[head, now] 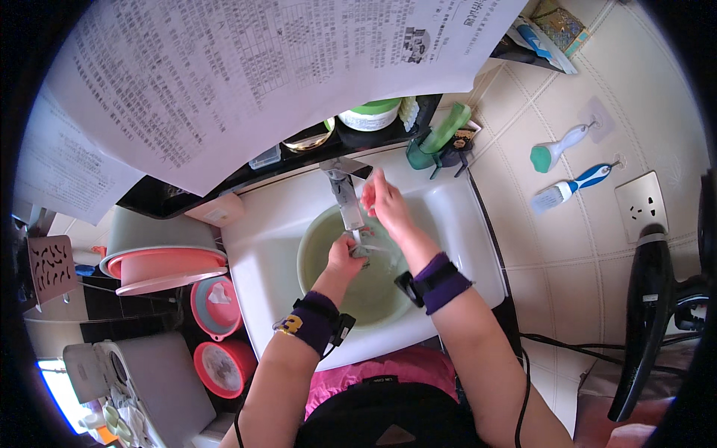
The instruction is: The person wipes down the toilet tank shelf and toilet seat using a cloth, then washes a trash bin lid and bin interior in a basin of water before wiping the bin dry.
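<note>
A metal faucet (346, 201) runs a stream of water over a pale green plastic basin (307, 246), which stands inside a white sink (260, 269). Below the spout, my left hand (343, 257) grips a small wet greyish cloth (360, 250) in the stream. My right hand (386, 201) is raised at the right of the faucet, close to its handle, with the fingers partly curled; nothing shows in it, and whether it touches the handle cannot be told. Water lies in the basin beneath both hands.
Printed paper sheets (269, 84) hang over the black shelf (358, 140). A green cup holder (420, 155) stands at the sink's back right corner. Two brushes and a black hair dryer (644, 319) hang at the right wall. Stacked basins and a red bucket (246, 367) are at the left.
</note>
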Tool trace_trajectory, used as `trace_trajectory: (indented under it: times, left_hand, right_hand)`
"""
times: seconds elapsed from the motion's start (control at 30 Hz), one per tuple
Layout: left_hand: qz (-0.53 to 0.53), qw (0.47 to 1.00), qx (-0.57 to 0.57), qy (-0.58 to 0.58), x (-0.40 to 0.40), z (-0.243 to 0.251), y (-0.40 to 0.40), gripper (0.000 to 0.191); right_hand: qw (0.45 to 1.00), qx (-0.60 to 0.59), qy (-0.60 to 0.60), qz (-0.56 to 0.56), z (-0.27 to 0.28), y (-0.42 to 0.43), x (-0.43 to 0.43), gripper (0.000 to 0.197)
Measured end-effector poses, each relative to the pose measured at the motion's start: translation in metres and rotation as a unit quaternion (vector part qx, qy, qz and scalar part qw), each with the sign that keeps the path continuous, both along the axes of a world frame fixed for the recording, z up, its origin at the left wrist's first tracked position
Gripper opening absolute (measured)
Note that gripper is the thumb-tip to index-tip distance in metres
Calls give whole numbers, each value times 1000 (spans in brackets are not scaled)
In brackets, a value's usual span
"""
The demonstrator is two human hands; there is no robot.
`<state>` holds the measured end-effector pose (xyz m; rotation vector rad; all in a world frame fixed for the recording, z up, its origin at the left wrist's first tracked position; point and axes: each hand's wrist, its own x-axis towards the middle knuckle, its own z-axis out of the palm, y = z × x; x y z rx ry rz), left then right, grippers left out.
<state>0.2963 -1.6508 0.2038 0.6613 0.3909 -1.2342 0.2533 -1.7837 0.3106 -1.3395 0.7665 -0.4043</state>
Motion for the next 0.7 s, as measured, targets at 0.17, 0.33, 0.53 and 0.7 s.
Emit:
trace_trajectory:
  times: [0.17,0.33,0.53,0.7]
  left_hand:
    - [7,998,55,-26,-20,11,-3,35]
    - [-30,999,-22,-6,-32,11,5,40]
    - [-24,997,41,-57,-42,16,6,40]
    - [-79,992,83,-46,-20,7,6,33]
  right_hand:
    - [969,-240,54,40,-101,59,-38,35]
    - [969,-190,140,68,-138,64,-35,37]
    - [990,54,124,41,-90,77,-30,45]
    - [980,-172,10,-96,-138,99,-35,50]
